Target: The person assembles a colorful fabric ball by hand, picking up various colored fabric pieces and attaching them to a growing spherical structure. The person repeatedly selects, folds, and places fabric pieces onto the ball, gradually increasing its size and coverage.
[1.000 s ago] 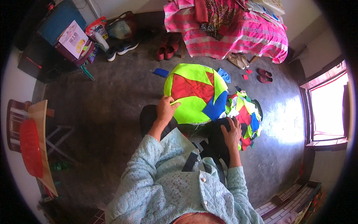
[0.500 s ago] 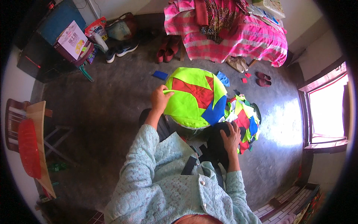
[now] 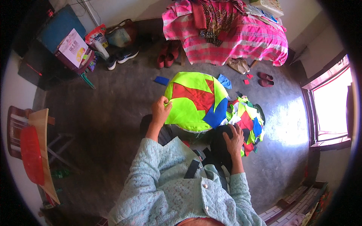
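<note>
In front of my knees is a round, flat-topped piece (image 3: 188,77) covered with neon yellow, red and blue cloth patches. My left hand (image 3: 161,112) is closed at its left side, pinching the edge of a neon yellow cloth patch (image 3: 184,111) between thumb and fingers. This patch lies over part of the red cloth (image 3: 192,94), and a blue patch (image 3: 216,115) sits at the right. My right hand (image 3: 234,139) rests on my dark-trousered right knee with its fingers spread, holding nothing. Beside that knee is a heap of multicoloured cloth scraps (image 3: 247,120).
Loose blue scraps (image 3: 161,80) and small red ones (image 3: 247,81) lie on the grey floor. Dark red shoes (image 3: 266,80) are at the right, near a bed with a pink checked cover (image 3: 226,49). A red plastic chair-like piece (image 3: 32,154) leans at the left by a wooden board (image 3: 41,132).
My left hand has lowered slightly toward me, drawing the neon yellow patch's edge down and out over the round piece's lower left side. My right hand stays on the knee.
</note>
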The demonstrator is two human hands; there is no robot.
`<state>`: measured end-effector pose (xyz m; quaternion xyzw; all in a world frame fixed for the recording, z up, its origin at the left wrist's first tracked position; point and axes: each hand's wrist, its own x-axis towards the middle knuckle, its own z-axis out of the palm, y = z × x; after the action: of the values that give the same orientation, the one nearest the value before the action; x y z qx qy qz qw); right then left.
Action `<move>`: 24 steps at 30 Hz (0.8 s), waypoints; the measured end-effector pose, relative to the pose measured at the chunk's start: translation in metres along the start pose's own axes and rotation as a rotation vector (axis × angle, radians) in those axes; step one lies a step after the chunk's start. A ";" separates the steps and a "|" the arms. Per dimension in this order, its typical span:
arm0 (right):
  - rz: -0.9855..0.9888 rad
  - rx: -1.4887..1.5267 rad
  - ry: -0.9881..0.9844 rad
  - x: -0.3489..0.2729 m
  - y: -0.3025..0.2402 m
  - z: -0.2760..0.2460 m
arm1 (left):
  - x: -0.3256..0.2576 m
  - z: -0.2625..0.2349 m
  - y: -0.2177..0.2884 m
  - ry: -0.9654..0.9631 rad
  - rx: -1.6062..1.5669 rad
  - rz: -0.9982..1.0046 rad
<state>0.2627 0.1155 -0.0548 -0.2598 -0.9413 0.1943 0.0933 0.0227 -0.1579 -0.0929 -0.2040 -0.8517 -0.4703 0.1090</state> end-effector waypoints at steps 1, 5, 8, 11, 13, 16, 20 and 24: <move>0.004 -0.002 -0.005 0.000 -0.001 -0.001 | -0.002 -0.003 0.002 0.005 -0.056 -0.011; -0.001 0.007 0.012 -0.001 0.000 0.000 | 0.000 -0.018 0.015 -0.024 -0.441 -0.185; -0.002 0.021 0.010 -0.001 -0.002 -0.002 | 0.014 -0.030 0.041 0.003 -0.934 -0.400; -0.001 0.024 0.009 -0.001 -0.002 -0.002 | 0.039 -0.038 0.067 0.139 -1.099 -0.388; -0.003 0.026 0.012 -0.001 -0.001 -0.001 | 0.054 -0.044 0.082 0.234 -1.217 -0.335; 0.003 0.030 0.006 -0.001 -0.002 -0.002 | 0.059 -0.040 0.084 0.388 -1.367 -0.227; 0.002 0.037 0.013 0.000 0.000 0.000 | 0.023 0.005 0.038 0.486 -1.380 -0.421; 0.003 0.026 0.010 -0.001 -0.001 -0.002 | -0.034 0.043 0.026 0.547 -1.329 -0.827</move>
<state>0.2638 0.1148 -0.0527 -0.2608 -0.9378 0.2054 0.1014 0.0654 -0.1175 -0.1092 0.2254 -0.3459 -0.9107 -0.0128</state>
